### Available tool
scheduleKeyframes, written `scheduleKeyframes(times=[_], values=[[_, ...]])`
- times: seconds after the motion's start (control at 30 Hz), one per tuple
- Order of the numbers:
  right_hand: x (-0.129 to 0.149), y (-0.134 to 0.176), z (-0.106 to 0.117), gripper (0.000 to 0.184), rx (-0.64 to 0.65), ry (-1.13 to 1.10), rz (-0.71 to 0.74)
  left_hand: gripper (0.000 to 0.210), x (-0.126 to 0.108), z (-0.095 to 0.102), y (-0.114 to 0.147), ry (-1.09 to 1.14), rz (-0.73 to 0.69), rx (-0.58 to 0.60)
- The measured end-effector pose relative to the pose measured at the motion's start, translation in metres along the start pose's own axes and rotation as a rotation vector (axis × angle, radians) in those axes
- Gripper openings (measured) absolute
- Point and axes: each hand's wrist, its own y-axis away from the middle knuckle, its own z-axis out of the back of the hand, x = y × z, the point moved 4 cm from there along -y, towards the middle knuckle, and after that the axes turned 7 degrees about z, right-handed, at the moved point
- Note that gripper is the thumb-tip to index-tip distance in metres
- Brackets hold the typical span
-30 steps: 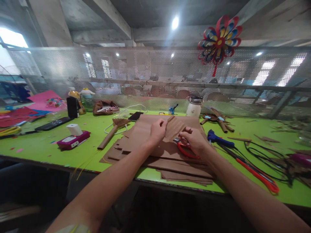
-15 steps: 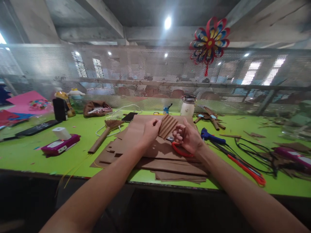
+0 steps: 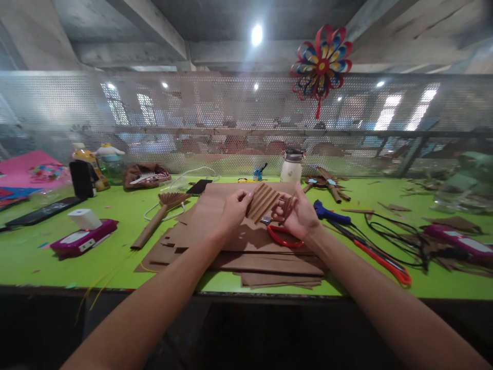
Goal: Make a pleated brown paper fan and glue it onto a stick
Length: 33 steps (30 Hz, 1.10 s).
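Left hand (image 3: 234, 206) pinched the pleated brown paper (image 3: 263, 203) along its left edge, and what a place for it: up above the scissors, over the middle of the table (image 3: 123, 208)! Right hand (image 3: 302, 216) was close by, palm turned inward, fingers half curled at the paper's other edge; whether it gripped anything, you could not tell. Beneath them lay the brown sheets (image 3: 265, 261), stacked unevenly, with red-handled scissors (image 3: 285, 243) resting on top. Over on the right, a red-and-black tool (image 3: 381, 259) slanted toward the near edge, a blue glue gun (image 3: 335, 215) just beyond it. Across on the left, a purple box (image 3: 83, 240) carried a white block; the markings on its pale panels were too small to read. Farther back, a white bottle (image 3: 291, 170) with a dark lid bore a small emblem, too tiny to make out. Behind everything stood the perforated screen (image 3: 215, 108), a looped paper flower (image 3: 322, 67) hanging bright before it.
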Motion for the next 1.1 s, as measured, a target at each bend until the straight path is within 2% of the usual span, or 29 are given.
scheduleKeyframes(times=[0.13,0.27,0.73,0.93,1.1], values=[[0.0,0.001,0.001,0.051,-0.016,0.0,-0.024,0.026,-0.009,0.003,0.007,-0.089,0.02,-0.02],[-0.001,0.001,0.003,0.051,-0.061,0.066,-0.029,0.026,-0.011,0.003,0.009,-0.062,0.02,-0.021],[-0.004,0.001,0.002,0.048,0.0,0.078,-0.042,0.025,-0.009,0.003,0.006,-0.027,0.007,-0.002],[-0.009,0.004,0.003,0.031,-0.026,0.296,-0.003,0.024,-0.008,0.002,0.006,-0.02,0.002,0.02],[-0.018,0.007,0.003,0.03,-0.009,0.418,-0.075,0.021,-0.004,-0.002,0.002,-0.023,0.002,0.031]])
